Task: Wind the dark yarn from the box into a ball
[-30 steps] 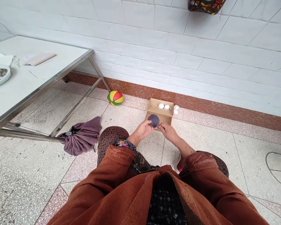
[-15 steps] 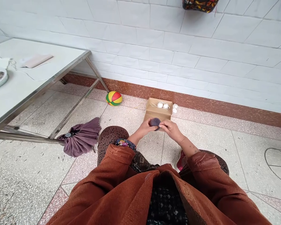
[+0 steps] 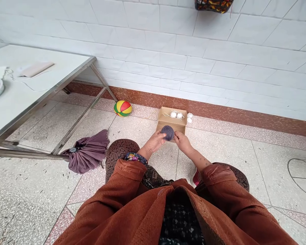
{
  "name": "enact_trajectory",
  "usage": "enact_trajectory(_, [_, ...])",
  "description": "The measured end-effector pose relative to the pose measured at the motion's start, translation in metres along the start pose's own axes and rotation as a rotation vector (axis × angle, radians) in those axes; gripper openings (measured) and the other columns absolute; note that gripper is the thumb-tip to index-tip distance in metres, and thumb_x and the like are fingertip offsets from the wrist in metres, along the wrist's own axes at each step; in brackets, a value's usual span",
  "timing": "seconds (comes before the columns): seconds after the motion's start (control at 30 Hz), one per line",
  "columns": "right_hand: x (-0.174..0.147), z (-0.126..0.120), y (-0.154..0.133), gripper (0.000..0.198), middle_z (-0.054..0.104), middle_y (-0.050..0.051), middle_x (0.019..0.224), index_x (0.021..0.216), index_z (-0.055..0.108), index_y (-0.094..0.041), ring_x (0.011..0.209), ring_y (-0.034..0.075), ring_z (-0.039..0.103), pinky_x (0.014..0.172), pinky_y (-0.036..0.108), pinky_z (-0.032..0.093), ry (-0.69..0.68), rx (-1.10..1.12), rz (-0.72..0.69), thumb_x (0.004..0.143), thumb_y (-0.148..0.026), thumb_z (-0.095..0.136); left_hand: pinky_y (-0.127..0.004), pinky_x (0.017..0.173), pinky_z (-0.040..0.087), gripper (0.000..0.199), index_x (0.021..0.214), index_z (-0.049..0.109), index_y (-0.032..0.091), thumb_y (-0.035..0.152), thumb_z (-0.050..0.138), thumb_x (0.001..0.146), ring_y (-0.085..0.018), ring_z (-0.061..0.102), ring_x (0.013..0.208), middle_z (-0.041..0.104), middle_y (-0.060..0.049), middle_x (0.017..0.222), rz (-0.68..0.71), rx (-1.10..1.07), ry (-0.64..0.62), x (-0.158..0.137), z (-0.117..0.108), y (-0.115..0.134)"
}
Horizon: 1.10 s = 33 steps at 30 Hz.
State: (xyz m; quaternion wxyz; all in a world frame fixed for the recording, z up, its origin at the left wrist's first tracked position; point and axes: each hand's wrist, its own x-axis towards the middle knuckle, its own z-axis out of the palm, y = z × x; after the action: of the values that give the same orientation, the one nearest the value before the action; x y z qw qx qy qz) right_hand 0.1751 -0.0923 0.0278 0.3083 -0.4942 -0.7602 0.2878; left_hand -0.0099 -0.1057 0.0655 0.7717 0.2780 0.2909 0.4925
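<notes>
Cradling yarn (image 3: 167,133) near box (image 3: 177,127) in curled fingers of left hand (image 3: 155,141), seemingly for steadiness; pinching yarn narrowly at edge with right hand (image 3: 183,142).

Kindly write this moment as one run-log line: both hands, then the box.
left hand: holds gray yarn ball; right hand: at ball's right edge; cardboard box: open, two white balls inside

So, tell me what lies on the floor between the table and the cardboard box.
In the head view, a red, yellow and green ball lies between the table and the cardboard box, close to a table leg.
</notes>
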Motion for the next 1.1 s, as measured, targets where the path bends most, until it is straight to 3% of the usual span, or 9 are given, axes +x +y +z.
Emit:
enact_trajectory(0.1, [-0.009, 0.003, -0.006, 0.017, 0.069, 0.004, 0.091, 0.095, 0.062, -0.022, 0.084, 0.02, 0.065, 0.076, 0.029, 0.049, -0.084, -0.013, -0.058, 0.099, -0.029, 0.048, -0.03, 0.079, 0.048, 0.035, 0.102, 0.067, 0.016, 0.026, 0.079, 0.07, -0.016, 0.061, 0.086, 0.069, -0.004, 0.096, 0.055, -0.006, 0.088, 0.006, -0.007, 0.0])
enact_trajectory(0.23, [-0.017, -0.002, -0.022, 0.021, 0.069, 0.004, 0.089, 0.097, 0.064, -0.023, 0.081, 0.018, 0.065, 0.077, 0.029, 0.05, -0.271, 0.008, -0.242, 0.102, -0.034, 0.046, -0.027, 0.072, 0.046, 0.038, 0.1, 0.064, 0.016, 0.026, 0.079, 0.067, -0.014, 0.059, 0.082, 0.066, -0.003, 0.095, 0.086, 0.1, 0.279, 0.011, -0.017, -0.003])
enact_trajectory(0.33, [-0.017, -0.012, -0.034, 0.025, 0.068, 0.004, 0.085, 0.097, 0.066, -0.023, 0.079, 0.017, 0.064, 0.076, 0.03, 0.051, -0.264, 0.079, -0.325, 0.102, -0.039, 0.047, -0.028, 0.075, 0.046, 0.044, 0.103, 0.063, 0.015, 0.024, 0.079, 0.063, -0.016, 0.059, 0.085, 0.065, -0.003, 0.096, 0.079, 0.242, 0.329, 0.012, -0.019, -0.005])
enact_trajectory(0.4, [-0.013, -0.022, -0.039, 0.026, 0.068, 0.005, 0.086, 0.097, 0.067, -0.023, 0.08, 0.018, 0.064, 0.076, 0.031, 0.051, -0.168, 0.138, -0.325, 0.101, -0.04, 0.049, -0.029, 0.076, 0.046, 0.047, 0.107, 0.063, 0.015, 0.023, 0.078, 0.063, -0.017, 0.059, 0.086, 0.066, -0.004, 0.097, 0.045, 0.344, 0.276, 0.01, -0.018, -0.006])
enact_trajectory(0.53, [0.002, -0.039, -0.035, 0.026, 0.069, 0.005, 0.085, 0.091, 0.068, -0.023, 0.081, 0.019, 0.064, 0.077, 0.032, 0.051, 0.038, 0.174, -0.257, 0.099, -0.041, 0.051, -0.031, 0.082, 0.045, 0.061, 0.121, 0.061, 0.017, 0.019, 0.079, 0.062, -0.02, 0.06, 0.093, 0.066, -0.006, 0.103, -0.044, 0.454, 0.036, 0.005, -0.013, -0.008])
enact_trajectory(0.63, [0.01, -0.04, -0.024, 0.028, 0.068, 0.005, 0.084, 0.087, 0.067, -0.023, 0.082, 0.02, 0.063, 0.079, 0.033, 0.05, 0.124, 0.137, -0.155, 0.099, -0.042, 0.051, -0.035, 0.092, 0.043, 0.075, 0.134, 0.056, 0.023, 0.02, 0.08, 0.063, -0.024, 0.059, 0.108, 0.065, -0.007, 0.118, -0.045, 0.403, -0.134, -0.001, -0.007, -0.007])
enact_trajectory(0.77, [0.01, -0.026, -0.009, 0.029, 0.066, 0.004, 0.082, 0.082, 0.064, -0.022, 0.08, 0.02, 0.061, 0.078, 0.031, 0.049, 0.14, 0.112, -0.044, 0.099, -0.039, 0.048, -0.035, 0.096, 0.042, 0.07, 0.133, 0.06, 0.022, 0.024, 0.08, 0.066, -0.027, 0.056, 0.117, 0.062, -0.01, 0.13, -0.028, 0.258, -0.234, -0.004, -0.002, -0.005])
enact_trajectory(0.93, [-0.001, -0.005, -0.003, 0.018, 0.067, 0.003, 0.082, 0.089, 0.063, -0.022, 0.077, 0.019, 0.062, 0.071, 0.028, 0.047, -0.041, 0.007, 0.082, 0.097, -0.028, 0.048, -0.034, 0.092, 0.046, 0.053, 0.118, 0.067, 0.017, 0.025, 0.079, 0.067, -0.022, 0.062, 0.102, 0.068, -0.009, 0.112, 0.019, 0.097, -0.065, 0.001, -0.004, -0.003])
enact_trajectory(1.1, [-0.012, -0.001, -0.02, 0.021, 0.068, 0.004, 0.089, 0.092, 0.063, -0.022, 0.081, 0.019, 0.063, 0.075, 0.03, 0.048, -0.267, -0.047, -0.123, 0.1, -0.031, 0.046, -0.032, 0.081, 0.048, 0.044, 0.107, 0.064, 0.016, 0.026, 0.077, 0.066, -0.018, 0.062, 0.088, 0.067, -0.005, 0.098, 0.095, 0.154, 0.194, 0.01, -0.012, -0.004])
